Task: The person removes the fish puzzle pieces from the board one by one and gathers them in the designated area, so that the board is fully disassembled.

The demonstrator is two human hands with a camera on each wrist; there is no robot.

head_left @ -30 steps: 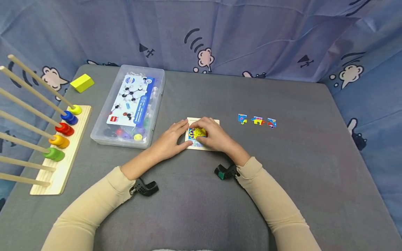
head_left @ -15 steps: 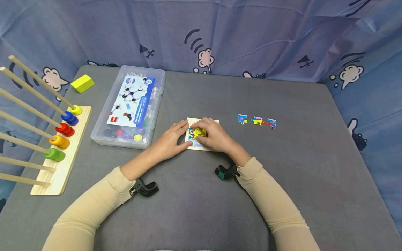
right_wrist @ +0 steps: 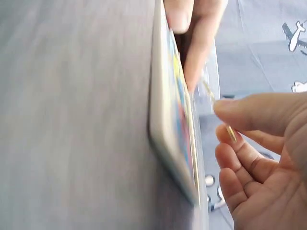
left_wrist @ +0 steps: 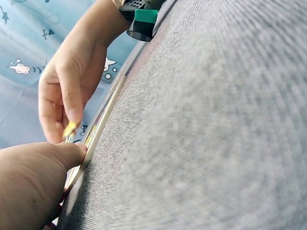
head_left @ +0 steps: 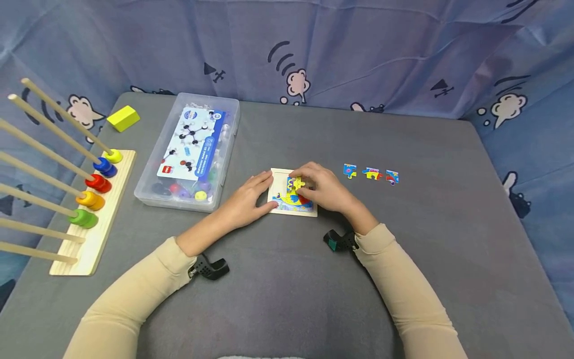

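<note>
A small wooden puzzle board [head_left: 279, 180] with a colourful picture lies mid-table. My left hand [head_left: 246, 202] rests along its left side, fingers extended near the upper corner and thumb on the lower edge. Above the board, my right hand [head_left: 329, 188] pinches a yellow-and-blue puzzle piece [head_left: 294, 185] between thumb and fingers. That thin puzzle piece [right_wrist: 232, 132] is seen edge-on in the right wrist view, apart from the board. Below it, the board shows yellow, red and blue picture parts. To the right lie three loose puzzle pieces, the middle puzzle piece [head_left: 372, 173] yellow and red.
A clear plastic molecular model kit box [head_left: 190, 144] lies left of the board. Further left stands a wooden peg rack [head_left: 100, 219] with coloured rings and tall pegs. A yellow block [head_left: 123, 118] sits at the back left. A patterned curtain [head_left: 358, 55] hangs behind the grey table.
My right hand has lifted the puzzle piece off the board and moved right and slightly up, uncovering more of the picture. My left hand keeps its place on the board.
</note>
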